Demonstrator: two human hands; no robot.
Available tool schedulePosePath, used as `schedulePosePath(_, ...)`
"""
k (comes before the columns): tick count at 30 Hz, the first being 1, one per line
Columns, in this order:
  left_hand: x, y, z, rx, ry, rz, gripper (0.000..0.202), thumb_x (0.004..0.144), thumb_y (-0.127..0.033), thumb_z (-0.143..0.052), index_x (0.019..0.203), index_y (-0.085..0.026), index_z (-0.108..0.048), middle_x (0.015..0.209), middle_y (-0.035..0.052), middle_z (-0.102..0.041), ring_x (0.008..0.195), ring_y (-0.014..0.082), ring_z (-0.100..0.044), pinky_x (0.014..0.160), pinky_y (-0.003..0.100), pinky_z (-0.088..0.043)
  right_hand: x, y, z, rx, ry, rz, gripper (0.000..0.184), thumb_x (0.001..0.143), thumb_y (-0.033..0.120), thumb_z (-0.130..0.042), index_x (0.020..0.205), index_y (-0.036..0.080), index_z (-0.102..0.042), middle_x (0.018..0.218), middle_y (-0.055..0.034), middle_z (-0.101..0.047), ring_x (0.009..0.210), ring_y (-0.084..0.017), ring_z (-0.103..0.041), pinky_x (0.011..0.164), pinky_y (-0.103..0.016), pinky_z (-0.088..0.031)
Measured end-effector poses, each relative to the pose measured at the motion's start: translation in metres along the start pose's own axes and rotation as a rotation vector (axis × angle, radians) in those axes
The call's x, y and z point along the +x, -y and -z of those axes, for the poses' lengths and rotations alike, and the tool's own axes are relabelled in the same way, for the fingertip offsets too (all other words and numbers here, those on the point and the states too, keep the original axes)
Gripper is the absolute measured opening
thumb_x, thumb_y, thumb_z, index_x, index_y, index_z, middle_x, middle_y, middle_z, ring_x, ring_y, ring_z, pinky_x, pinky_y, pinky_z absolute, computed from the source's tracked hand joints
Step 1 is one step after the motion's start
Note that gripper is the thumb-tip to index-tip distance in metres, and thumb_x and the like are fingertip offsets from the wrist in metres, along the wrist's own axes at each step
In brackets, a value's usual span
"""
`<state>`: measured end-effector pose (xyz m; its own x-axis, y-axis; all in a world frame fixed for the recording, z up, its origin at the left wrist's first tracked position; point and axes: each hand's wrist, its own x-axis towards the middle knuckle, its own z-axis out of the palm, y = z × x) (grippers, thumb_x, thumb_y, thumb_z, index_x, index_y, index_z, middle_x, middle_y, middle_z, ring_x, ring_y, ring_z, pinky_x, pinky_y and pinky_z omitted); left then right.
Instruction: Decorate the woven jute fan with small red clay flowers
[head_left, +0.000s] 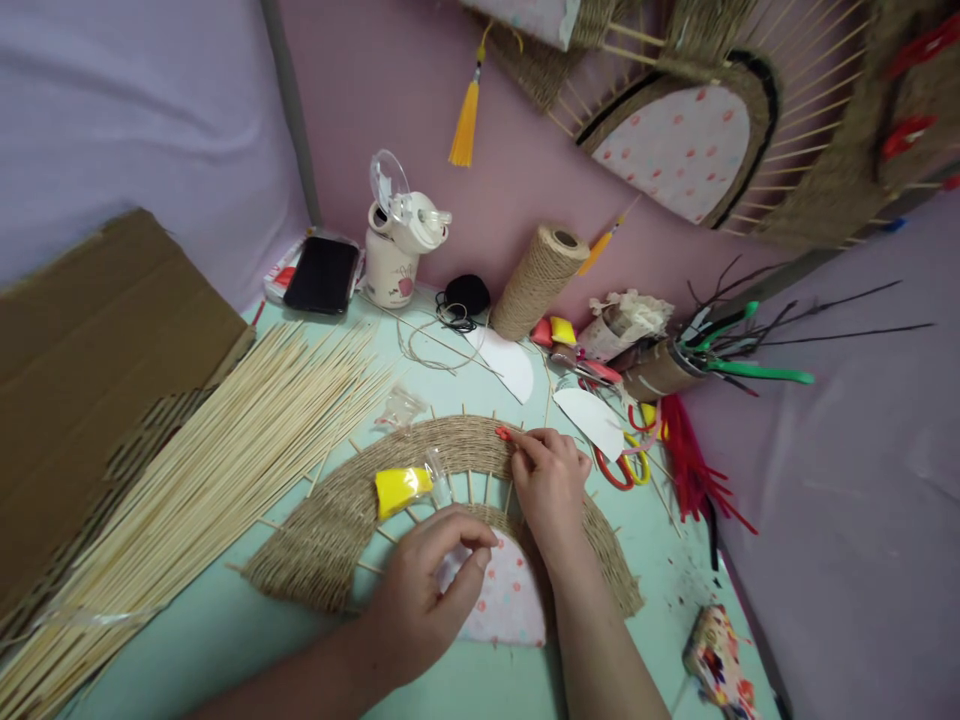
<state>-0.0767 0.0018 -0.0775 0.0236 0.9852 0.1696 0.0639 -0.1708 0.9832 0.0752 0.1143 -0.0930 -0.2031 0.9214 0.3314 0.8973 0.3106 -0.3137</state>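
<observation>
A fan-shaped weaving (315, 545) of brown twine on thin sticks lies on the table, with a dotted half-round cloth (517, 600) at its centre. My right hand (551, 480) rests over the upper band, its forefinger against a small red clay piece (502, 433) on the twine; its thumb is hidden. Lower down, my left hand (439, 580) hovers over the cloth with thumb and forefinger drawn together. Whatever is between them, if anything, cannot be made out. A yellow clay packet (403, 490) in clear wrap lies on the weaving beside my left hand.
Bundled thin sticks (225, 480) and cardboard (105, 400) cover the left side. Along the back stand a white bottle (391, 265), a twine spool (536, 285) and a tube (660, 375) with green-handled tools. Scissors (637, 460) and red pipe cleaners (694, 460) lie right.
</observation>
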Motion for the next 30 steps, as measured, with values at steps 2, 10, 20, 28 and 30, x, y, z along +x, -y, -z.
schedulePosePath(2, 0.0004, 0.0004, 0.0, -0.002, 0.003, 0.002, 0.011, 0.09, -0.017, -0.049, 0.088, -0.021, -0.06, 0.083, 0.0038, -0.066, 0.078, 0.0162, -0.06, 0.071, 0.028, -0.046, -0.0008, 0.0001, -0.002, -0.008, -0.005, 0.018, 0.026, 0.083, 0.013, -0.055, 0.093, 0.025, -0.075, 0.092, -0.0047, -0.068, 0.091, -0.022, -0.051, 0.077, -0.037, -0.025)
schedulePosePath(10, 0.0003, -0.0002, 0.0002, 0.014, -0.012, 0.004, 0.012, 0.089, -0.016, -0.05, 0.086, -0.02, -0.06, 0.082, 0.0039, -0.065, 0.077, 0.016, -0.061, 0.07, 0.028, -0.047, -0.0007, 0.0003, -0.0004, 0.001, -0.029, 0.021, 0.025, 0.083, 0.013, -0.055, 0.092, 0.024, -0.075, 0.093, -0.0045, -0.067, 0.092, -0.022, -0.051, 0.08, -0.038, -0.027)
schedulePosePath(20, 0.0026, -0.0008, 0.0002, 0.032, -0.003, -0.005, 0.012, 0.09, -0.016, -0.049, 0.085, -0.02, -0.059, 0.081, 0.0032, -0.065, 0.077, 0.0149, -0.061, 0.071, 0.027, -0.047, -0.0007, 0.0047, -0.0021, 0.017, 0.021, 0.016, 0.032, 0.083, 0.01, -0.053, 0.102, 0.025, -0.073, 0.1, -0.0055, -0.065, 0.096, -0.023, -0.05, 0.079, -0.036, -0.029)
schedulePosePath(28, 0.0017, 0.0002, -0.0007, 0.049, -0.02, -0.034, 0.013, 0.089, -0.014, -0.049, 0.085, -0.02, -0.06, 0.081, 0.0015, -0.065, 0.077, 0.0134, -0.061, 0.072, 0.026, -0.047, -0.0008, 0.0032, -0.0038, 0.056, 0.075, -0.009, 0.033, 0.083, 0.009, -0.049, 0.103, 0.024, -0.071, 0.105, -0.0068, -0.061, 0.1, -0.024, -0.047, 0.08, -0.037, -0.033)
schedulePosePath(30, 0.0019, 0.0003, -0.0007, 0.052, -0.017, -0.037, 0.013, 0.089, -0.013, -0.049, 0.084, -0.02, -0.06, 0.081, 0.001, -0.065, 0.077, 0.0128, -0.061, 0.072, 0.025, -0.047, -0.001, 0.0035, -0.0036, 0.062, 0.086, -0.018, 0.032, 0.083, 0.009, -0.049, 0.101, 0.024, -0.07, 0.105, -0.0064, -0.061, 0.1, -0.024, -0.047, 0.08, -0.037, -0.033)
